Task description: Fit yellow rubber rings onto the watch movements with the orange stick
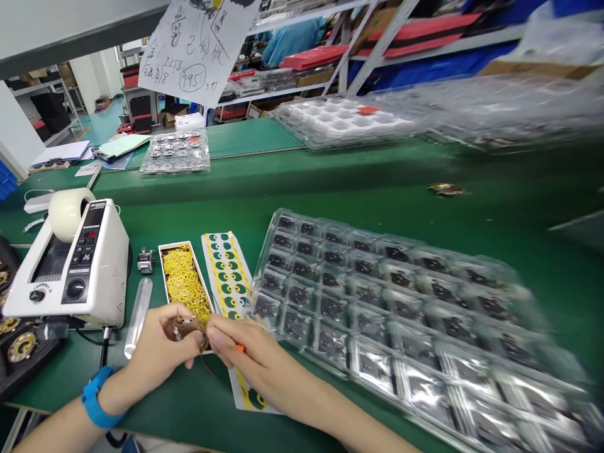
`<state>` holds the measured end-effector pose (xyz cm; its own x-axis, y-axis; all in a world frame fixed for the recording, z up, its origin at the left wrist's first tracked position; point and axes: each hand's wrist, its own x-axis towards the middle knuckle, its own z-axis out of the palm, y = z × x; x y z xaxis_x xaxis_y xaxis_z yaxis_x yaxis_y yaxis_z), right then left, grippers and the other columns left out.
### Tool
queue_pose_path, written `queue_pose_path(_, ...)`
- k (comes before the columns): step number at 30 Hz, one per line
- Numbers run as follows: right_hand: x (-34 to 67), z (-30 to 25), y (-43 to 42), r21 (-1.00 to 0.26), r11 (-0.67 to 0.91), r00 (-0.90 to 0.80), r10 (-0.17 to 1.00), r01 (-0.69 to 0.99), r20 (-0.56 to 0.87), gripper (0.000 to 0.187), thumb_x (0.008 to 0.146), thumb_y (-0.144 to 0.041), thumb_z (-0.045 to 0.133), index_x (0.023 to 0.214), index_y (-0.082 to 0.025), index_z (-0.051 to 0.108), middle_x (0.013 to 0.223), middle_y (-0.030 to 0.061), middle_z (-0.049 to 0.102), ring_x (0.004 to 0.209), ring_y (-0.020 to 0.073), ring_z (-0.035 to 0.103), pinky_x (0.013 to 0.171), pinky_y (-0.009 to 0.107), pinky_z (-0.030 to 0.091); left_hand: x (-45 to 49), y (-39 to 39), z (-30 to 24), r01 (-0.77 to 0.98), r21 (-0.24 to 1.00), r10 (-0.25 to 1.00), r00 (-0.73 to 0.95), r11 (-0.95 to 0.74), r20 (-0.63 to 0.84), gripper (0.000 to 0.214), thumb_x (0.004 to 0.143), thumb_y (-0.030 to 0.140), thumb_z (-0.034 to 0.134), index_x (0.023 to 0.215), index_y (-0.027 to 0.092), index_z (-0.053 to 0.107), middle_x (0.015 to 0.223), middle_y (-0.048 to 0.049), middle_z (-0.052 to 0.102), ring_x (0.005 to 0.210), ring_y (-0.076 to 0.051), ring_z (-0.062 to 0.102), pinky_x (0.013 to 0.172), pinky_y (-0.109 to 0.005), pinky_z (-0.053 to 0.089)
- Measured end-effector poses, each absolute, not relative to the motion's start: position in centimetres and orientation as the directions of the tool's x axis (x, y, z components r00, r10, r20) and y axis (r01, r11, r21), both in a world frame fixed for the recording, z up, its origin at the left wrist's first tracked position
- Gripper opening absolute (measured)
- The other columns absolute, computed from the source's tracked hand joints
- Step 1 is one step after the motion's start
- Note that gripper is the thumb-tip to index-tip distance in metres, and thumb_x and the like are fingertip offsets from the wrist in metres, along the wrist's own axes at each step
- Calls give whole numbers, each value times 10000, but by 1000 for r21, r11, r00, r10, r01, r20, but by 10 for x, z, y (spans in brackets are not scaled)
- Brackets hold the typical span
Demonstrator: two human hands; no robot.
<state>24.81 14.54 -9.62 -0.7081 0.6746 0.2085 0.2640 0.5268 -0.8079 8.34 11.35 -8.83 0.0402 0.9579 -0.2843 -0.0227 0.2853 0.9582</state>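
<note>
My left hand [163, 340], with a blue band on its wrist, is closed on a small electronic assembly [185, 326] with gold and white bits, mostly hidden by the fingers. A thin wire hangs below it. My right hand [243, 346] meets it there, its fingers pinched around a slim tool whose orange end [240, 348] pokes out; the tip is hidden. Just behind both hands lies a white box of yellow ring-like pieces [185, 277]. To its right, partly under my right forearm, is a sheet of yellow and green stickers [229, 267].
A clear compartment tray [346, 371] with dark parts spans the right side. At left stand a white tape dispenser [101, 270], a tally counter [145, 260] and a clear plastic strip [139, 314]. Stacked trays [340, 119] sit on the rear ledge; a handwritten paper [193, 56] hangs above.
</note>
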Motion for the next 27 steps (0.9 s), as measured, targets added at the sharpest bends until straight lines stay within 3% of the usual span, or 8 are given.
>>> queue_pose_path(6,253,-95,149,-872,406,-726,682,275,88,422,1019,-441,242,686,-218,372,620,-43,404,550,119,399,547,241,351,76,115,-88,-69,953,950,130,294,-284,402,669,496,750,659,153,540,486,59,468,384,-61,429,382,-185,251)
queue_pose_path(11,246,-99,149,-989,100,-712,702,112,-9,534,978,-563,281,588,-214,388,512,-38,416,500,115,372,526,247,350,75,116,-92,-9,972,965,128,233,-230,396,731,512,699,664,150,552,515,49,453,414,-69,405,405,-199,271)
queue_pose_path(14,241,-102,149,-994,-72,-650,752,81,-107,516,918,-628,362,609,-218,418,456,-60,371,449,105,317,455,236,283,77,118,-91,146,989,999,0,36,-36,350,777,427,665,594,151,553,625,10,469,539,-106,460,480,-222,356)
queue_pose_path(17,237,-103,149,-977,-206,-597,778,56,-198,481,854,-637,454,644,-204,471,443,-72,358,430,90,266,414,221,197,75,117,-92,339,930,986,-34,-144,165,296,852,292,576,587,159,562,662,-11,482,631,-138,477,539,-235,387)
queue_pose_path(20,236,-100,148,-951,-309,-577,771,30,-268,453,807,-618,524,701,-178,531,465,-71,394,424,70,217,414,212,136,69,117,-101,532,791,940,28,-301,339,254,899,194,493,686,156,626,669,-14,500,621,-142,493,538,-239,400)
queue_pose_path(23,234,-98,146,-931,-363,-577,770,-45,-273,459,786,-620,567,712,-168,533,507,-64,429,422,53,190,423,215,120,67,118,-112,723,478,817,210,-500,537,297,935,141,385,963,139,681,707,-43,566,613,-155,545,535,-248,440)
queue_pose_path(25,234,-99,144,-919,-380,-587,770,-104,-251,479,786,-628,586,656,-178,483,494,-81,361,430,50,168,428,217,134,70,117,-115,779,257,744,360,-571,562,350,953,130,332,1109,109,645,733,-77,618,629,-174,594,551,-268,483)
queue_pose_path(27,235,-101,142,-917,-376,-600,767,-129,-230,491,780,-639,604,648,-190,454,490,-99,282,437,53,138,424,215,148,73,111,-113,793,147,722,441,-592,533,362,965,128,321,1191,76,599,836,-134,675,741,-211,656,624,-303,533)
